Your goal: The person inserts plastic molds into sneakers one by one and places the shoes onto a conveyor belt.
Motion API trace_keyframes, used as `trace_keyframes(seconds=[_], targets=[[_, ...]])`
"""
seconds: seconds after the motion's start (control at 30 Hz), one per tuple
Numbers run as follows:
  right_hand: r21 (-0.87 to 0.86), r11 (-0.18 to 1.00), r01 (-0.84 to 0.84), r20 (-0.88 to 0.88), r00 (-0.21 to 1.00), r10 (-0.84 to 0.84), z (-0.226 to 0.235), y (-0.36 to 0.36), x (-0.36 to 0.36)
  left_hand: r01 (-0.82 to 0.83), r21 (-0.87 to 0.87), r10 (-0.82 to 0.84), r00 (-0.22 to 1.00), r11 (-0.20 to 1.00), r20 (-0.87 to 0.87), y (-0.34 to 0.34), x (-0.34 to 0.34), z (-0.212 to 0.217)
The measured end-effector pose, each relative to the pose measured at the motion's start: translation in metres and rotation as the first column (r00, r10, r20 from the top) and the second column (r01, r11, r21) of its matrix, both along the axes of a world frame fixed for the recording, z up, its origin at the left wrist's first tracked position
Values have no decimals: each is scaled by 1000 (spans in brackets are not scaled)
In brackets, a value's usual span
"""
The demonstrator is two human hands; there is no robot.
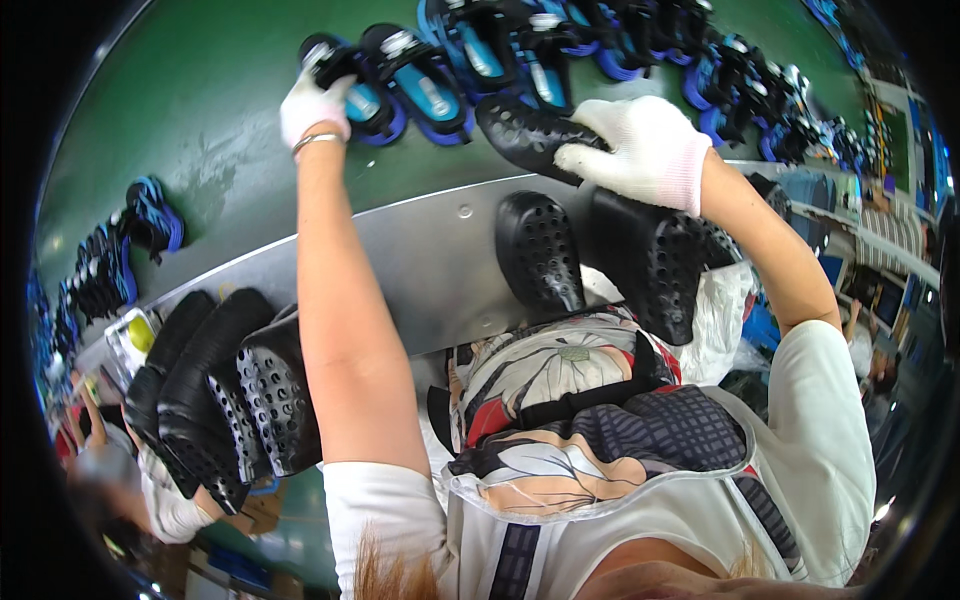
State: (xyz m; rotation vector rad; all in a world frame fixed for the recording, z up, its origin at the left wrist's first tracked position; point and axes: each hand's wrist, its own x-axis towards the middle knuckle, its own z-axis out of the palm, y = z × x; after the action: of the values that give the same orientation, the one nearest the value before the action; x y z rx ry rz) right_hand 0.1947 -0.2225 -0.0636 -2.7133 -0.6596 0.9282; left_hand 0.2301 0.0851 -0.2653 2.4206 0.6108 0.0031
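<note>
At the far side of the green work surface, my left hand (315,108), in a white glove, has its fingers closed on the top of a black sandal (365,103) with a blue insole and purple-blue sole edge. Just right of it lies a matching sandal (425,88). My right hand (640,150), also gloved, grips a black perforated shoe form (530,135) between thumb and fingers, holding it tilted over the near edge of the green surface. Below that hand, another perforated shoe form (540,250) leans on the metal ledge beside a larger one (655,260).
A grey metal ledge (420,250) runs along the near side. Several black shoe forms (275,395) stand at its left. More sandals (480,45) line the far side, with others (150,220) at left. A co-worker's arm and sleeve (175,500) show at lower left.
</note>
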Motion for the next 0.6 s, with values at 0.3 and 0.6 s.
trace_keyframes(seconds=[0.3, 0.6], targets=[[-163, 738, 655, 482, 705, -520, 63, -236, -85, -124, 550, 195, 978, 826, -71, -7, -41, 43], [-326, 518, 791, 482, 610, -629, 42, -375, -174, 117, 275, -189, 949, 954, 251, -102, -107, 42]])
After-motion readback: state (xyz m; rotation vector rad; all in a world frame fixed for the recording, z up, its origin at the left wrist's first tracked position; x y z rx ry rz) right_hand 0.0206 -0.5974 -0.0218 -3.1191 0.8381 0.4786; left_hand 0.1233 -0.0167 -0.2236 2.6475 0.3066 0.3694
